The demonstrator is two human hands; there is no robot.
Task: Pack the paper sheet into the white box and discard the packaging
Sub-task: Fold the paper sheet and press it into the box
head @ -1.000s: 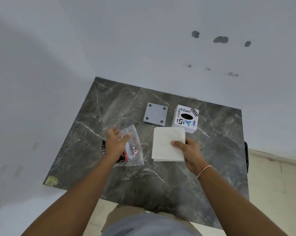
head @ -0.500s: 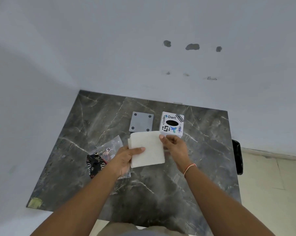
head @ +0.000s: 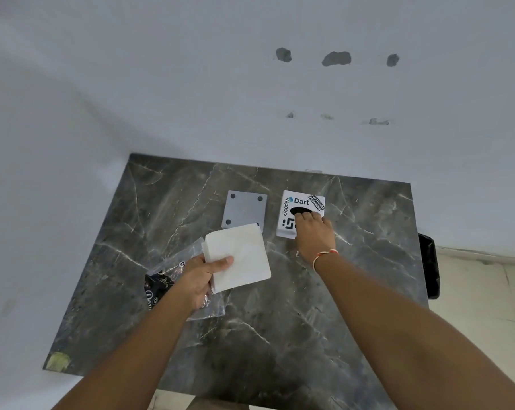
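Note:
My left hand (head: 197, 279) holds a folded white paper sheet (head: 238, 255) by its near-left edge, lifted a little above the dark marble table (head: 279, 321). Beneath that hand lies a clear plastic packaging bag (head: 176, 264) with a dark printed item inside. The white box (head: 302, 202) with stickers and a black oval hole stands at the back right. My right hand (head: 312, 232) rests on the box's near side, fingers spread over its top by the hole; whether it grips the box is unclear.
A grey square plate (head: 244, 210) with dark corner dots lies left of the box, its near corner behind the paper. Pale walls close the back and left. A black bin (head: 427, 264) stands past the table's right edge. A yellowish tape scrap (head: 58, 361) marks the near-left corner.
My left hand left the plastic bag and took the paper sheet. My right hand let go of the sheet and moved back onto the white box.

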